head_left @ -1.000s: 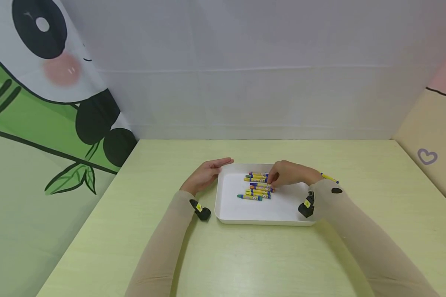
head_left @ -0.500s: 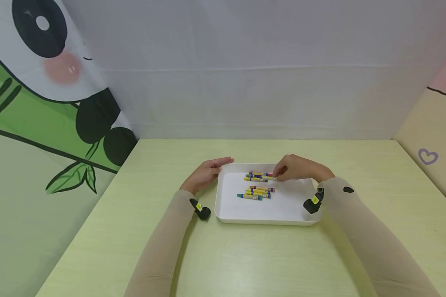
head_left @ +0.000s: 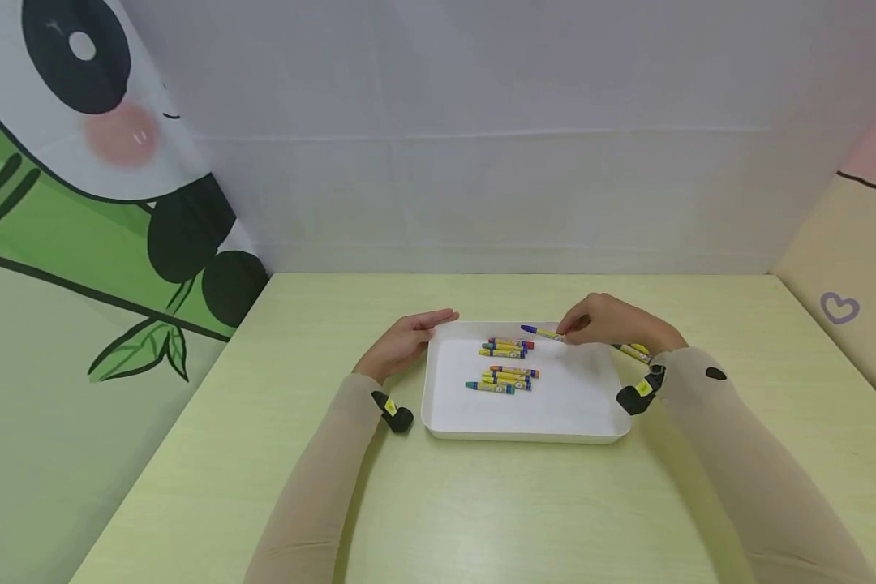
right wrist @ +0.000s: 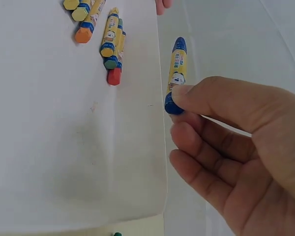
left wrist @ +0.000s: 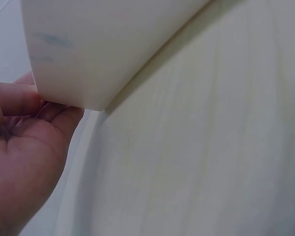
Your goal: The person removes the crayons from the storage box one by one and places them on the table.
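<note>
My right hand (head_left: 602, 319) pinches a blue crayon (right wrist: 177, 66) by its rear end between thumb and fingers, above the far rim of the white tray (head_left: 555, 405). The crayon has a yellow wrapper and its tip points left. In the tray lie two groups of crayons: a back one with red, green and yellow crayons (head_left: 502, 354), and a front one with an orange crayon (head_left: 514, 371), yellow ones and a green crayon (head_left: 491, 388). My left hand (head_left: 401, 345) touches the tray's back left corner, its fingers straight in the head view.
Yellow-wrapped crayons (head_left: 633, 352) lie on the table (head_left: 482, 511) to the right of the tray, partly hidden by my right wrist. A pale cloth wall (head_left: 482, 203) stands behind the table, with printed panels on both sides.
My right hand picked the blue crayon out from among the crayons in the tray and carried it back and to the right, over the far rim. The left hand has stayed put.
</note>
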`<state>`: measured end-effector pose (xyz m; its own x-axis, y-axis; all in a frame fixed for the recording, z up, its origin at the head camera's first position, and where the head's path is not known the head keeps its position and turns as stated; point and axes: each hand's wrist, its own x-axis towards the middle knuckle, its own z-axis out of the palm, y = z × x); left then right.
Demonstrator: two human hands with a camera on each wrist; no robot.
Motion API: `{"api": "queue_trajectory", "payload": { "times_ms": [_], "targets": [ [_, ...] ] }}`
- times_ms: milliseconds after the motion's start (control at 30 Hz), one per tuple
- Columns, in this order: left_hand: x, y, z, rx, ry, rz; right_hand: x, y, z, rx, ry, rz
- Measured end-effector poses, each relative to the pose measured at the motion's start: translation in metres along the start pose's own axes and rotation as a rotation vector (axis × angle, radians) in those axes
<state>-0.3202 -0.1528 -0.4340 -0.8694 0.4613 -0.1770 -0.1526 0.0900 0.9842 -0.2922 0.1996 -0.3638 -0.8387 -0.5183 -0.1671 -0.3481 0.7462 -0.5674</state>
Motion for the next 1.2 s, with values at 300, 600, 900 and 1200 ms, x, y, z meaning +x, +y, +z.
{"api": "queue_trajectory", "payload": {
  "times_ms": [300,600,900,1200],
  "targets": [
    [0.001,-0.001,-0.001,0.0,-0.002,0.007,-0.013,0.012,-0.009,-0.022,0.051,0.017],
    [0.0,0.0,0.0,0.002,-0.005,0.013,-0.03,0.027,-0.018,-0.014,0.113,0.066],
    [0.001,-0.001,0.0,0.01,-0.005,0.01,-0.044,0.05,-0.02,0.006,0.142,0.105],
    [0.003,-0.003,0.0,0.011,0.004,0.008,-0.057,0.072,-0.019,-0.03,0.148,0.121]
  ]
}}
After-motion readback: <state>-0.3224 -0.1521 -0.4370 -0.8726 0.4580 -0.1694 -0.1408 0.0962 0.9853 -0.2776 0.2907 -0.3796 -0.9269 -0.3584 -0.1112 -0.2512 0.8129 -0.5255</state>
